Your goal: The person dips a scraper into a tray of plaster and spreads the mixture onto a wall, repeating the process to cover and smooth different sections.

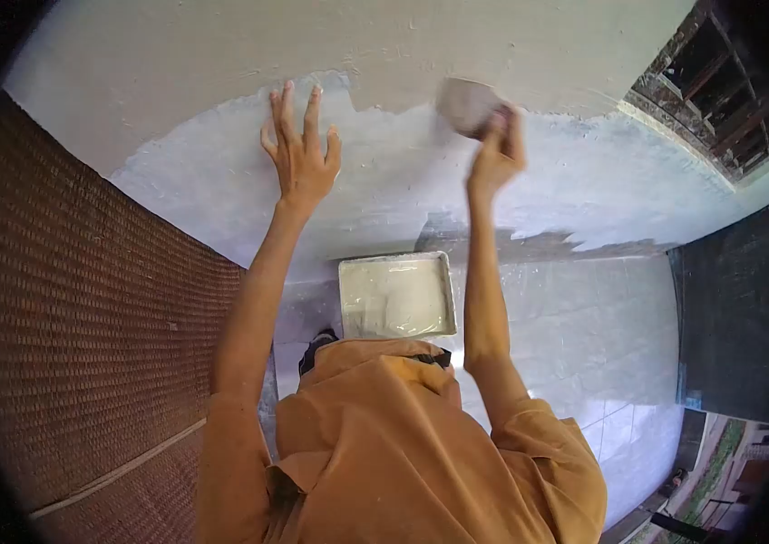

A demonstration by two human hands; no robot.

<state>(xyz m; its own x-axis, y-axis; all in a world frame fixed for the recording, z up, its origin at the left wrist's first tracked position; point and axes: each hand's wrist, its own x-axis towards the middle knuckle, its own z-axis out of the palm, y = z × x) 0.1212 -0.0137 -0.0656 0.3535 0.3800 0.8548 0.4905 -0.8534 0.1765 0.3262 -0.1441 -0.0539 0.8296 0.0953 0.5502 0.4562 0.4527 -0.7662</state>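
My left hand (303,163) is raised to the wall (384,159) with its fingers spread; it holds nothing. The fingertips are at or just off the wall, near the ragged lower edge of a beige coat. To its right, my right hand (498,159) grips a flat, roughly rectangular plastering scraper (469,107), blurred by motion. The scraper lies over the border between the beige coat and the paler wall below. A shallow rectangular tray (342,295) of cream-coloured plaster (416,295) is below and between my forearms.
A brown woven panel (94,299) rises on the left. At upper right is a dark, barred opening (720,91) in the wall. A dark panel (738,313) stands on the right, beside pale floor tiles (575,335).
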